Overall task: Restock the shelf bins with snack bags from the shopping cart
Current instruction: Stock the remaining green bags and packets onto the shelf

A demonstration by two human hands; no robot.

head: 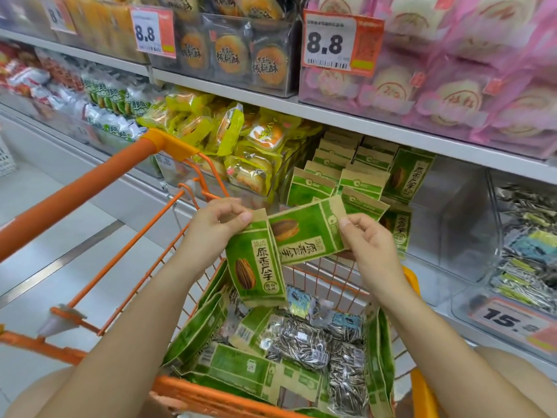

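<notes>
My left hand (215, 223) pinches the top of a green sunflower-seed bag (256, 267) that hangs upright above the orange shopping cart (211, 393). My right hand (369, 241) pinches the edge of a second green bag (304, 236), turned sideways and overlapping the first. Both bags hover just in front of a clear shelf bin (452, 224) where several matching green bags (340, 173) stand in rows. More green bags (256, 369) and clear packs of striped seeds (301, 342) lie in the cart.
Left of the green bags is a bin of yellow pastry packs (238, 140). A bin of loose seed packs (527, 245) with a price tag (512, 322) sits at right. Upper shelves hold cake boxes (238, 52) and pink packs (452, 82). The cart handle (75, 191) crosses the left.
</notes>
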